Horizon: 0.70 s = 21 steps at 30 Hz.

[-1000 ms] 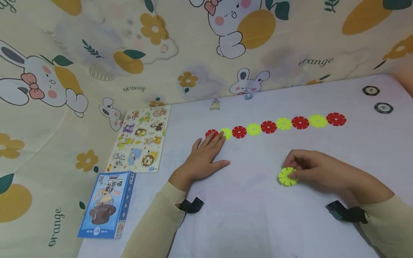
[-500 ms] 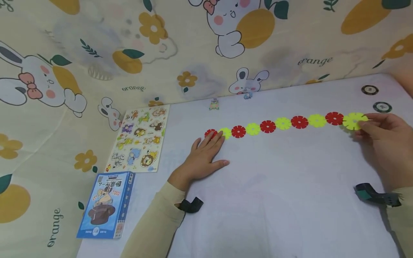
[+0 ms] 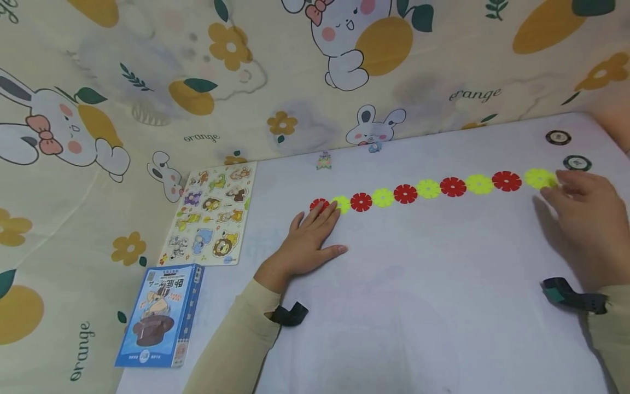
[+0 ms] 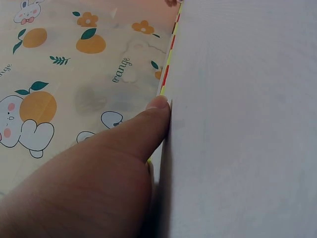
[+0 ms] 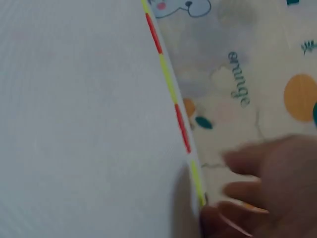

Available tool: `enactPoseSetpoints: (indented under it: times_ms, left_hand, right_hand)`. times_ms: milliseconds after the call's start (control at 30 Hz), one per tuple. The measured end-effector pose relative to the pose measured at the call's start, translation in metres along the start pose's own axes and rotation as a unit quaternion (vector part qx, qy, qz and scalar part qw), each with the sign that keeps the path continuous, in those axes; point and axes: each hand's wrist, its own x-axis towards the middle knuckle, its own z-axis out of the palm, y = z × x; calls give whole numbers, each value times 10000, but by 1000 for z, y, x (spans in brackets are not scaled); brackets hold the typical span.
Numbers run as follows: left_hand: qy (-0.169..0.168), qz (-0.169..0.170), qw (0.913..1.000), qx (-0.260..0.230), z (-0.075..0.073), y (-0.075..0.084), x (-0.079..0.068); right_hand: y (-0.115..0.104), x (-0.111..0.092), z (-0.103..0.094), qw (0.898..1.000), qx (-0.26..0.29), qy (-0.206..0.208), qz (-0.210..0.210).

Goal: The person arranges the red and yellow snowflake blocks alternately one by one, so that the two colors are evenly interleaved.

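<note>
A row of red and yellow notched flower discs runs across the white tabletop, colours alternating. My left hand lies flat with fingers spread over the red and yellow discs at the row's left end, partly hiding them. In the left wrist view its thumb shows beside the row. At the right end, a yellow flower disc lies flat with a small gap from the red disc. My right hand is at its right edge, fingertips overlapping it; the right wrist view shows the fingers apart, somewhat blurred.
A sticker sheet of cartoon animals and a blue box lie at the left. Two black-and-white round chips sit at the far right. Small figures stand near the back edge, before a patterned cloth.
My right hand carried the yellow disc from the table's middle to the row's right end, set it down and loosened its fingers. My left hand stayed in place.
</note>
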Motion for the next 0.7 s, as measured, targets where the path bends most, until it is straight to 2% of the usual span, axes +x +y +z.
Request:
enactPoseSetpoints:
  times_ms: [67,133,233,567,700]
  left_hand:
    - [16,5,10000,7,0,0,0]
    - [-3,-2,10000,12,0,1,0]
    - [-38,-21,10000,-13,0,1,1]
    - [-12,-39,10000,1,1,0,2]
    - [-7,-46,10000,-29,2,0,1]
  right_hand:
    - [-5,-2,3,9937,-857,-183,-706]
    - [-7,-2,5,9818,-1361,-357,-1277]
    - [-6,-1,7,9711,-1658,-440,-1660]
    - [-6,0,10,9696,-1716,-515,-1670]
    - [-8,-3,11,9711,-1586,-473,-1718]
